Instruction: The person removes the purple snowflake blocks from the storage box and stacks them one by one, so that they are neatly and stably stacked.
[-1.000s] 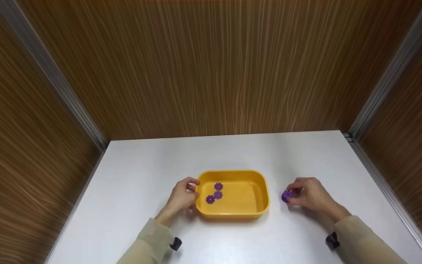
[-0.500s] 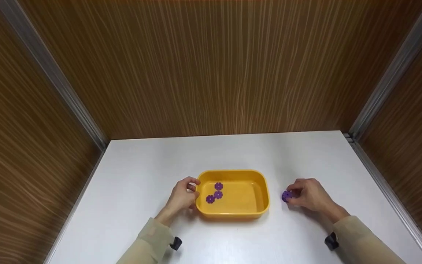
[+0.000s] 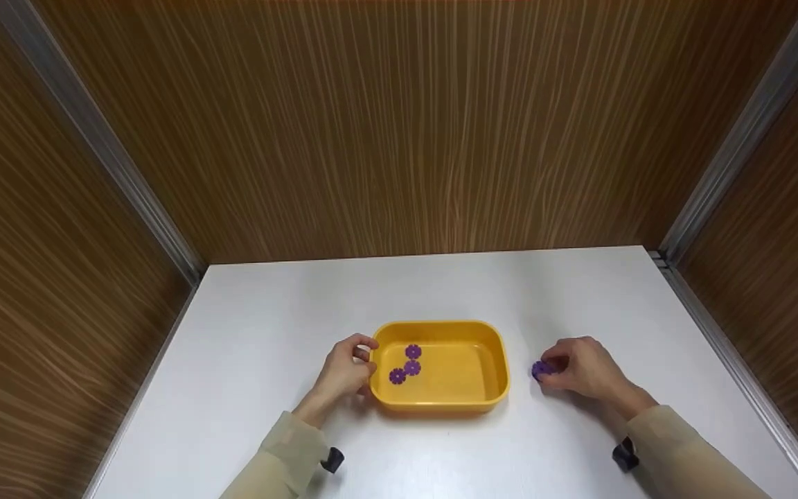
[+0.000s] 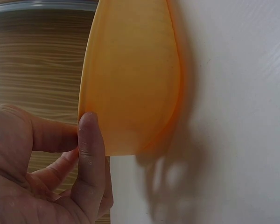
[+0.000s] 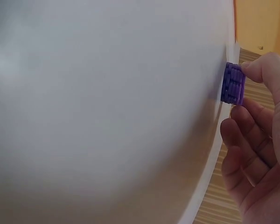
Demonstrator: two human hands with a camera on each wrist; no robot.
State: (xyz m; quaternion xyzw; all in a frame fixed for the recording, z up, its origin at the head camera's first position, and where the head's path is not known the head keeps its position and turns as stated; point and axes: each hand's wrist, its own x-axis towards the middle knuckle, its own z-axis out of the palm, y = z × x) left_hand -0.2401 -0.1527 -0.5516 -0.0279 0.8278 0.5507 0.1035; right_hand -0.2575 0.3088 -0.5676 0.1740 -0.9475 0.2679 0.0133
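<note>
My left hand [image 3: 345,369] pinches the left rim of a yellow plastic tray [image 3: 465,378]. In the left wrist view its thumb and fingers grip the edge of the tray wall [image 4: 130,79]. On the tray's floor, toward the left, lie 3 purple flower-shaped discs [image 3: 413,352]. To the right of the tray, my right hand [image 3: 584,369] holds a short stack of purple flower discs [image 3: 541,370] at the white tabletop. The right wrist view shows this stack [image 5: 233,84] from the side, several layers thick, with the thumb and fingertips at its top piece.
Everything stands on a white table [image 3: 267,319]. Wood-grain panels [image 3: 427,125] rise behind it and at both sides, joined by metal corner strips. A black band [image 3: 333,460] shows at each sleeve cuff.
My right hand has shifted very slightly left, and the top of the purple stack sits a little lower. The left hand, the tray and the discs in it stay where they were.
</note>
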